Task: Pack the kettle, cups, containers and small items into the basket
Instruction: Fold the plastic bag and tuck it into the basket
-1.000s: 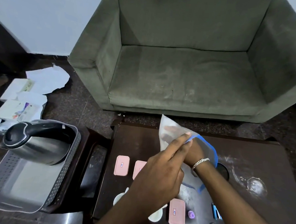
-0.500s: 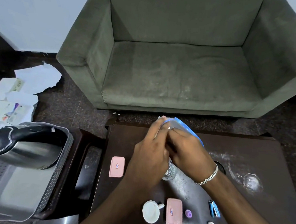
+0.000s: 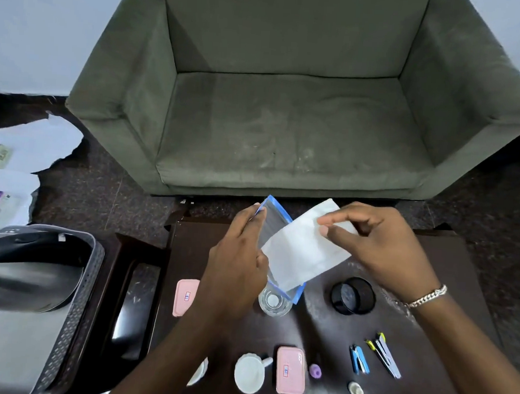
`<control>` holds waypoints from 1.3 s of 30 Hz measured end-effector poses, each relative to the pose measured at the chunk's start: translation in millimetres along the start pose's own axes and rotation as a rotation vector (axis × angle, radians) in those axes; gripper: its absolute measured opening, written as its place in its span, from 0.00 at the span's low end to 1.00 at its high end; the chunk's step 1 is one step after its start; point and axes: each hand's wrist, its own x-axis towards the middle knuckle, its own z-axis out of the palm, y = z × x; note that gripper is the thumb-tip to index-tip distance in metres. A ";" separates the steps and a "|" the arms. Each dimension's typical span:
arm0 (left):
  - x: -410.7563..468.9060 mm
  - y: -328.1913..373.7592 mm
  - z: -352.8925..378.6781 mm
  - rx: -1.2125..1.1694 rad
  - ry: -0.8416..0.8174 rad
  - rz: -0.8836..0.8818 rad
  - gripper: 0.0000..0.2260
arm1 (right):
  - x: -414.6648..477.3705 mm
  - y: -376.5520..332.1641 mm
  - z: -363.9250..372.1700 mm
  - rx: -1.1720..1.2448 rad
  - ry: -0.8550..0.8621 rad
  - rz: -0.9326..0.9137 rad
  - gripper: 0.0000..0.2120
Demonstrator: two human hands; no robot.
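Above the dark table (image 3: 447, 305), my left hand (image 3: 236, 271) grips a clear zip bag with a blue edge (image 3: 274, 219). My right hand (image 3: 380, 247) pinches a white folded sheet (image 3: 301, 254) that lies across the bag. A steel kettle (image 3: 26, 271) rests in the grey basket (image 3: 67, 334) at the left. On the table lie two pink containers (image 3: 290, 370), (image 3: 184, 295), a white cup (image 3: 249, 373), a clear glass (image 3: 273, 302), a black jar (image 3: 353, 295), a purple cap (image 3: 315, 370), a small white cap (image 3: 355, 389), and blue (image 3: 359, 359) and yellow clippers (image 3: 384, 353).
A green sofa (image 3: 288, 116) stands right behind the table. Papers (image 3: 14, 166) lie scattered on the floor at the left. A dark stool (image 3: 134, 295) carries the basket between the table and the floor.
My hands have drawn apart. The right hand has pulled the white sheet out to the right while the left keeps the bag. The black jar and clippers have come into sight.
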 end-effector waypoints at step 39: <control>-13.2 15.8 49.8 0.034 -0.107 0.047 0.29 | -42.4 215.3 -2.1 -0.339 0.111 0.715 0.04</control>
